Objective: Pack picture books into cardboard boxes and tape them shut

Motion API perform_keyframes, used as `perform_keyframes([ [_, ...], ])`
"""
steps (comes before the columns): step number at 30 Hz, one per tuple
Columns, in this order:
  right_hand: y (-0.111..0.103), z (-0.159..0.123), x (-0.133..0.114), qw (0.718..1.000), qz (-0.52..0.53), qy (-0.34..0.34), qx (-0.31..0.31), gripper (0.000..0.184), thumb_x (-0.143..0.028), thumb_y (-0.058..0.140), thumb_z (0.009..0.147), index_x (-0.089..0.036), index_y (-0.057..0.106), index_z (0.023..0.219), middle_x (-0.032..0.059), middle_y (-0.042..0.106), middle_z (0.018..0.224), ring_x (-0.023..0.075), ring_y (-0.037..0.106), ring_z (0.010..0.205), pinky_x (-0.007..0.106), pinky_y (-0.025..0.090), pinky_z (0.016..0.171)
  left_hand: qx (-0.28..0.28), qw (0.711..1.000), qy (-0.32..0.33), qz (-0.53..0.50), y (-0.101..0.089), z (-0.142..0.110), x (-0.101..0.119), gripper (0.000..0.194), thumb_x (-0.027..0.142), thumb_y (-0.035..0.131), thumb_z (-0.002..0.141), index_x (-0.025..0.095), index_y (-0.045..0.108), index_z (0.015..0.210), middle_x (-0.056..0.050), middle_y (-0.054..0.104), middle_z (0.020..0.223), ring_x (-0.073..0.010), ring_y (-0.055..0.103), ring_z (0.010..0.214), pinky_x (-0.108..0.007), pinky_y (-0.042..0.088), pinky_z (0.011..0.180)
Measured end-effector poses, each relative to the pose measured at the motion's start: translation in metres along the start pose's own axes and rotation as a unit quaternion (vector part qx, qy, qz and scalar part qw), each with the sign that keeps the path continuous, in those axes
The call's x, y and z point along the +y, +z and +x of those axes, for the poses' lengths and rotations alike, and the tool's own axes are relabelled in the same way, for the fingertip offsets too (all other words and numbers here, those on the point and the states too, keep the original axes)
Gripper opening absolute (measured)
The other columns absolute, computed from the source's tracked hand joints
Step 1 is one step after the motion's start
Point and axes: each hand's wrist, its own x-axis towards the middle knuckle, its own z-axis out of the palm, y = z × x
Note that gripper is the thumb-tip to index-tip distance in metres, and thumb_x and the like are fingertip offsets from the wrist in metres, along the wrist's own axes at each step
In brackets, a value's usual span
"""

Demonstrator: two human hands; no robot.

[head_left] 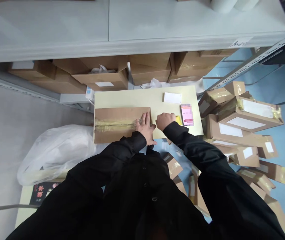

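A long cardboard box (114, 135) lies on the pale yellow tabletop (132, 96), with yellowish tape along its middle seam. Spread flat on the right end of this box is my left hand (145, 128), its fingers apart. My right hand (165, 120) is closed in a fist over the table, just right of the box and apart from it. Whatever the fist may hold is hidden. Beside the right wrist shows a yellow item (179, 120), partly covered by the hand and sleeve; its kind is unclear.
A phone with a pink screen (187, 115) and a white slab-like item (172, 97) lie on the table's right side. Cardboard boxes (249, 113) are piled at right. A grey shelf (157, 26) spans above more cartons (104, 80). A clear plastic bag (57, 150) sits left.
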Motion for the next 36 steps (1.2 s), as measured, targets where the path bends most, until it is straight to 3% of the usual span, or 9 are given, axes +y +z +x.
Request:
perform_keyframes([
  [4,0.0,-0.006,0.009,0.999,0.006,0.028,0.04,0.047,-0.049,0.042,0.087,-0.01,0.068,0.091,0.0206,0.067,0.086,0.03,0.064,0.083,0.039,0.039,0.075,0.015,1.0,0.003,-0.023,0.002,-0.001,-0.002,0.087,0.066,0.074,0.046,0.022,0.059,0.119,-0.018,0.002,0.156,-0.0457,-0.002,0.14,-0.07,0.007,0.102],
  [8,0.004,-0.022,0.054,0.984,0.057,0.128,0.115,0.058,-0.059,0.032,0.088,-0.012,0.066,0.092,0.0191,0.067,0.082,0.0292,0.064,0.08,0.034,0.04,0.068,0.003,0.995,0.04,-0.087,0.0,-0.006,-0.017,0.122,0.071,0.071,0.045,0.022,0.024,0.146,-0.023,-0.005,0.154,-0.0455,-0.004,0.14,-0.07,0.004,0.101],
  [11,0.022,-0.031,0.071,0.974,0.11,0.163,0.111,0.042,-0.047,0.039,0.087,-0.014,0.064,0.095,0.015,0.068,0.084,0.0265,0.063,0.08,0.031,0.041,0.066,0.018,0.993,0.038,-0.11,-0.008,-0.015,-0.034,0.121,0.072,0.065,0.055,0.019,0.01,0.149,-0.022,-0.007,0.154,-0.045,-0.006,0.14,-0.068,0.002,0.104],
  [16,0.073,-0.035,0.061,0.97,0.146,0.175,0.084,0.035,-0.031,0.048,0.081,-0.011,0.058,0.108,0.0149,0.067,0.096,0.026,0.062,0.088,0.032,0.043,0.074,0.114,0.975,-0.172,-0.084,-0.019,-0.048,-0.081,0.105,0.067,0.056,0.07,0.013,0.012,0.149,-0.023,-0.006,0.154,-0.0434,-0.01,0.14,-0.067,-0.001,0.105],
  [22,0.127,-0.023,0.045,0.971,0.16,0.173,0.048,0.035,-0.024,0.047,0.083,-0.008,0.053,0.113,0.021,0.064,0.101,0.03,0.06,0.095,0.038,0.043,0.081,0.173,0.883,-0.381,-0.213,-0.002,-0.099,-0.163,0.112,0.058,0.061,0.069,-0.001,0.005,0.146,-0.03,0.005,0.152,-0.04,0.012,0.141,-0.058,0.02,0.109],
  [26,0.142,-0.021,0.038,0.972,0.173,0.157,0.029,0.042,-0.02,0.05,0.081,-0.005,0.051,0.121,0.024,0.063,0.106,0.033,0.061,0.099,0.041,0.045,0.084,0.193,0.833,-0.325,-0.405,0.023,-0.123,-0.195,0.075,0.051,0.059,0.073,0.016,0.04,0.136,-0.014,0.051,0.134,-0.0302,0.044,0.128,-0.045,0.031,0.109],
  [30,0.142,-0.033,0.033,0.976,0.175,0.111,0.065,0.062,-0.014,0.057,0.074,-0.005,0.041,0.133,0.0248,0.052,0.128,0.034,0.048,0.122,0.045,0.039,0.1,0.177,0.787,-0.2,-0.557,0.041,-0.135,-0.209,0.075,0.054,0.066,0.059,0.019,0.053,0.123,-0.012,0.062,0.12,-0.03,0.053,0.119,-0.044,0.039,0.104],
  [33,0.137,-0.047,0.027,0.972,0.215,-0.012,0.092,0.087,-0.015,0.066,0.064,-0.008,0.028,0.142,0.0231,0.033,0.145,0.0331,0.03,0.136,0.046,0.032,0.108,0.158,0.802,-0.162,-0.553,0.051,-0.14,-0.215,0.099,0.044,0.08,0.037,0.013,0.048,0.125,-0.016,0.06,0.122,-0.0346,0.051,0.119,-0.045,0.039,0.103],
  [36,0.132,-0.055,0.013,0.951,0.284,-0.106,0.063,0.096,-0.02,0.074,0.057,-0.013,0.03,0.142,0.0212,0.033,0.146,0.0328,0.033,0.135,0.045,0.036,0.106,0.153,0.829,-0.183,-0.506,0.061,-0.142,-0.22,0.097,0.037,0.084,0.032,0.017,0.05,0.121,-0.014,0.062,0.119,-0.0341,0.055,0.116,-0.045,0.04,0.103],
])
